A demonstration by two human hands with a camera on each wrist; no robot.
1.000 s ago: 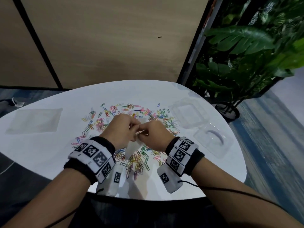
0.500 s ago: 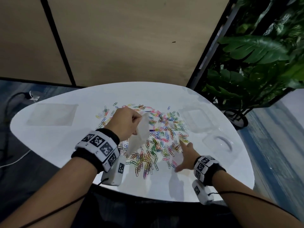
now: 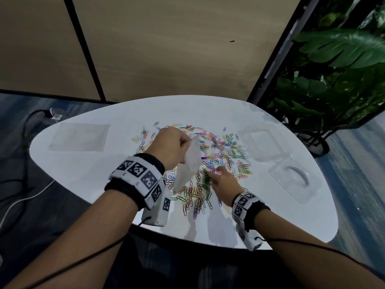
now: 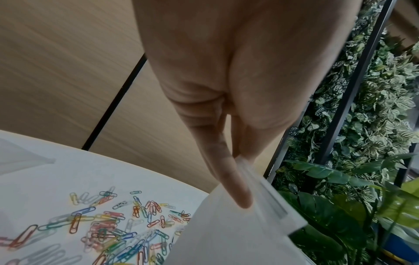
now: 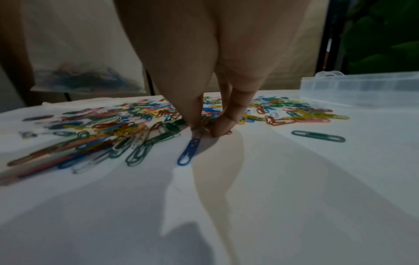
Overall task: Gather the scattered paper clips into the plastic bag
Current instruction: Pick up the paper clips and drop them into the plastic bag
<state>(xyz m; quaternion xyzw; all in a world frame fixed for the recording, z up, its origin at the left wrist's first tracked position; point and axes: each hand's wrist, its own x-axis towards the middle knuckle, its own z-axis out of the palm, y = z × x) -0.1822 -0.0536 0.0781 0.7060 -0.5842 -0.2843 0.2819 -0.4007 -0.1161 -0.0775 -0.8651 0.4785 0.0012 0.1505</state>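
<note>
The left hand [image 3: 170,146] pinched the top edge of the limp, frosted plastic bag [image 3: 188,163], hanging above the white worktop [image 3: 83,170]. The right hand [image 3: 221,181] pinched at small, light, coloured wire paper clips [image 3: 227,151] scattered there. Being slippery and tangle-prone, they seemed best taken in small fingertip bunches.

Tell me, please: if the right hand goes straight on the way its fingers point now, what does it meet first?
The right hand points down at the paper clips; its fingertips seem to pinch some already. Going on, it would likely meet the white table directly beneath.
</note>
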